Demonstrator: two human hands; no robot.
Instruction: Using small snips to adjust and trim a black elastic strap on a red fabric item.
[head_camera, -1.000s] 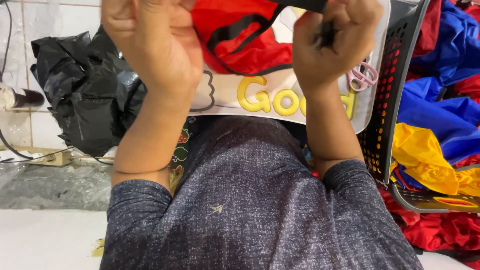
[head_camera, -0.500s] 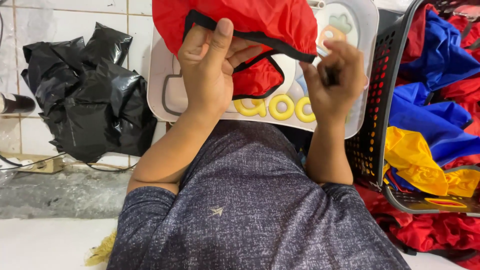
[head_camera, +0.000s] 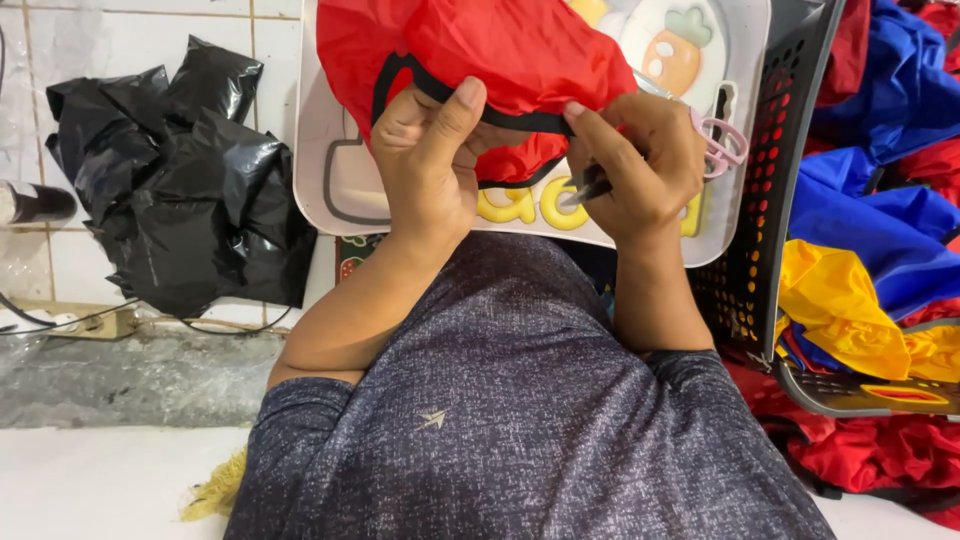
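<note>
A red fabric piece (head_camera: 500, 50) with black binding along its edge lies over a white tray-like board (head_camera: 330, 180) with a cartoon picture and yellow letters. My left hand (head_camera: 430, 165) pinches the black binding (head_camera: 395, 75) with thumb on top. My right hand (head_camera: 635, 165) grips the same binding further right and also holds a small dark tool, likely thread snips, its tip pointing left. Pink-handled scissors (head_camera: 722, 145) lie on the board just right of my right hand.
A crumpled black plastic bag (head_camera: 185, 190) sits left against the tiled wall. A dark perforated basket (head_camera: 750, 230) stands right, with blue, yellow and red fabric (head_camera: 860, 250) heaped beside it. My grey-shirted torso fills the lower frame.
Both hands have come lower and closer together with the red fabric. The left thumb now presses on the black binding and the right hand sits nearer it.
</note>
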